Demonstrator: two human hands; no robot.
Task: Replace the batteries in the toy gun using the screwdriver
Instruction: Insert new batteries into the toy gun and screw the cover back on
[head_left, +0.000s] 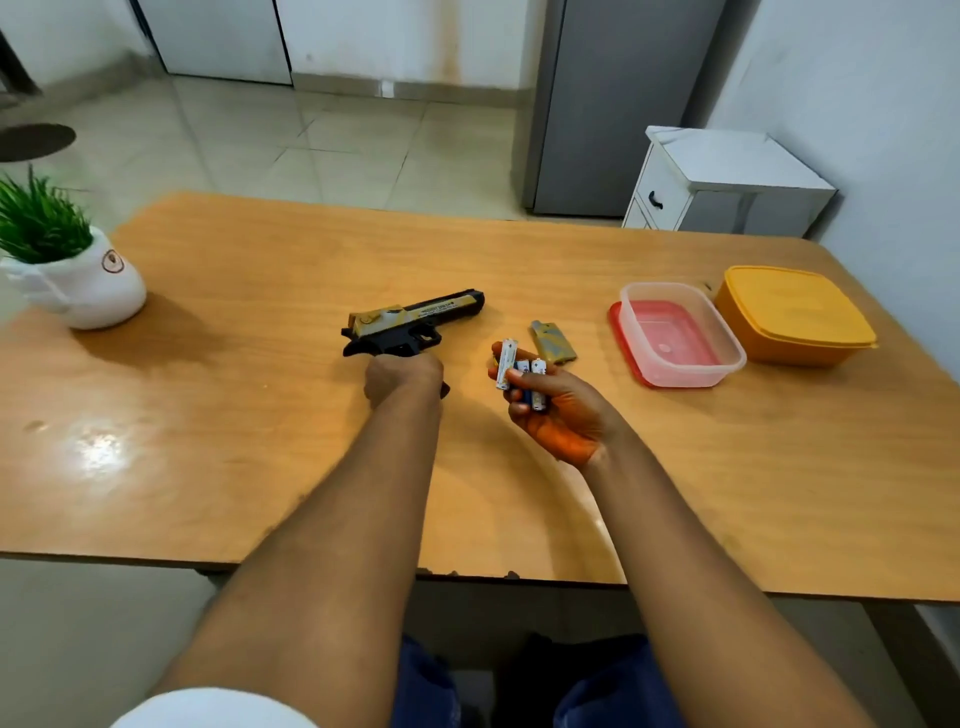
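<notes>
Batteries (521, 371) in right hand (558, 410), left hand (402, 376) around toy gun (415, 325) grip

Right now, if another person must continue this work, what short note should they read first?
Left hand: closed around the grip of the toy gun, which is on the table.
Right hand: holds about three batteries, raised above the table.
Battery cover: off, lying on the table just beyond the right hand.
Clear container stands on its red lid, empty; orange box is closed.
Done: cover removed.
Left: I cannot tell if these batteries are old or new. Fit new ones, close the cover, screw it. No screwdriver is visible.
</notes>
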